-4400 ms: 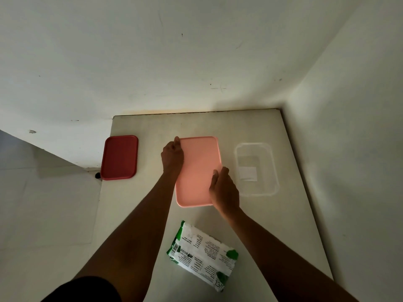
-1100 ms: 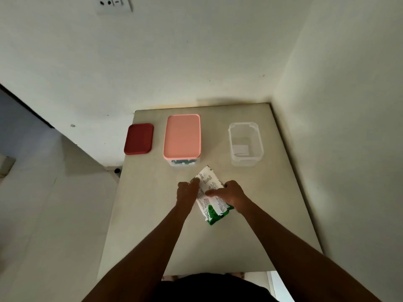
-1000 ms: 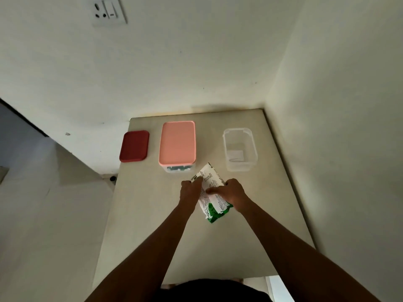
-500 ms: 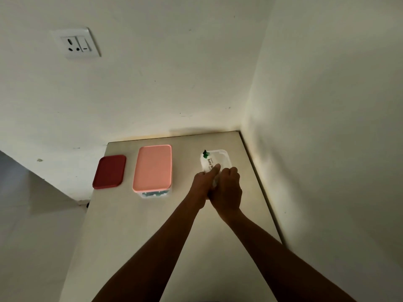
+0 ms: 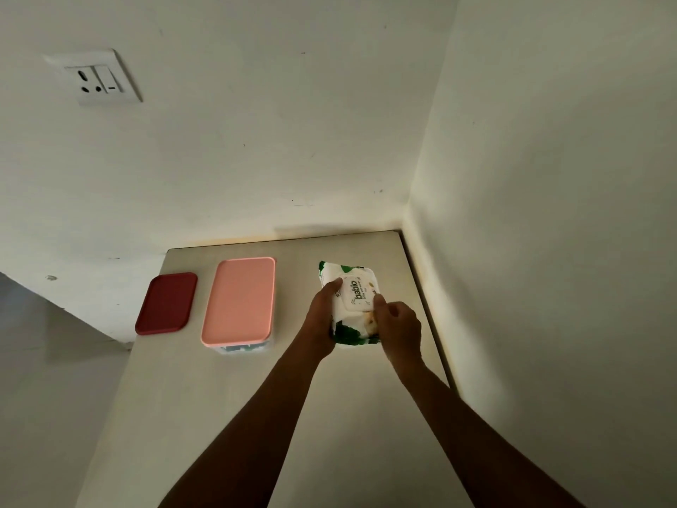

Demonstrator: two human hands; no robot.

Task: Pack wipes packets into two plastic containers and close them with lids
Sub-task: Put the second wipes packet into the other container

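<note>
While the left hand (image 5: 320,317) and right hand (image 5: 398,325) both grip the wipes packet (image 5: 353,292) right of centre, pressing it flat and square should seat it in the container hidden beneath, leaving room for the red lid (image 5: 166,304) at left.

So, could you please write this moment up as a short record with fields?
wipes packet: white and green, label up, far right of the table
left hand: grips its left edge
right hand: holds its right side
pink lid: on a container
dark red lid: flat on table, unused
</note>
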